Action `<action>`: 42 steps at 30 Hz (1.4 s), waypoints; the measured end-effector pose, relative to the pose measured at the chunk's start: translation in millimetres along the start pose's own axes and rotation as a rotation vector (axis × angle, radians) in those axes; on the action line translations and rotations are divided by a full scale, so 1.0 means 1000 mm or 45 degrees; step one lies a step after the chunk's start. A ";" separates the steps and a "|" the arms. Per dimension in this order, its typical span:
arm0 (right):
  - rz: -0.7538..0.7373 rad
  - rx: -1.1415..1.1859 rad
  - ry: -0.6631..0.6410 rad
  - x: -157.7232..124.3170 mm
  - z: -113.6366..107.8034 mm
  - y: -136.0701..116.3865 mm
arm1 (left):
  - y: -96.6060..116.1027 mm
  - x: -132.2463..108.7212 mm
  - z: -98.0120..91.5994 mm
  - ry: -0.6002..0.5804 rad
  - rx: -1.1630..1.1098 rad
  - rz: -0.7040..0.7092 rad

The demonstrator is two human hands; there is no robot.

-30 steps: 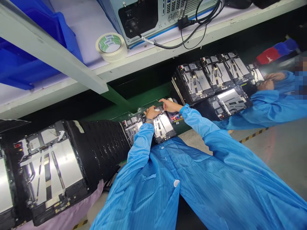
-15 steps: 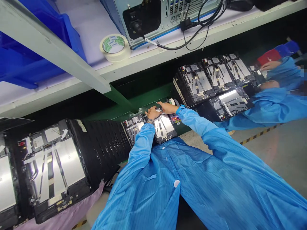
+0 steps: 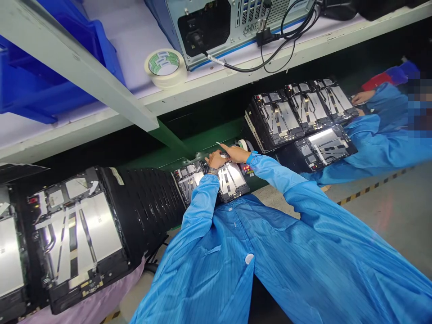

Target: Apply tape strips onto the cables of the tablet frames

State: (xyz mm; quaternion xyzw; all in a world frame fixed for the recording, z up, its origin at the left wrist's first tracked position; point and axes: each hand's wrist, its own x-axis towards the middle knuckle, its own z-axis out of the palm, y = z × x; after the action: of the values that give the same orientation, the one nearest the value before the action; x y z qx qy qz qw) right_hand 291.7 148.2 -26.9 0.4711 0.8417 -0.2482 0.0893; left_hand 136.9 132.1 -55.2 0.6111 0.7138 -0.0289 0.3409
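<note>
A long green workbench (image 3: 199,150) runs across the room below a white shelf (image 3: 216,85). To the right lies a grey floor (image 3: 378,216), edged with yellow-and-black hazard tape (image 3: 371,190). The shelf carries a blue plastic bin (image 3: 43,90), a computer case (image 3: 216,31) with black cables, and a roll of masking tape (image 3: 165,67). Black-framed tablet housings with silver panels cover the bench: a big one near on the left, beside a ribbed black sheet (image 3: 141,211), and a group far right, where a co-worker's hand (image 3: 362,96) rests on one.

The person wears a blue anti-static coat (image 3: 249,234). An open tablet housing (image 3: 231,181) lies directly under the hands, next to a second housing (image 3: 189,179) on its left. The left hand (image 3: 216,159), wearing a wristwatch (image 3: 212,171), has its fingers bunched on the housing's far edge; any pinch is hidden. The right hand (image 3: 236,154) stretches out its index finger beside the left hand, near a thin white strip (image 3: 221,145); whether it grips the strip cannot be told. A small tape roll (image 3: 242,144) and a circuit board (image 3: 246,169) sit just right of the hands.
</note>
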 end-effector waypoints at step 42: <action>0.157 0.690 0.944 -0.038 0.094 -0.031 | -0.062 -0.004 -0.014 0.448 -0.444 0.297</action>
State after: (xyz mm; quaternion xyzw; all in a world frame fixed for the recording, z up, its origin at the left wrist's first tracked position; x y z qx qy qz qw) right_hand 278.5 58.9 -82.8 0.5836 0.6921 -0.2682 -0.3295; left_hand 75.5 119.9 -65.2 0.6169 0.6810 0.2404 0.3128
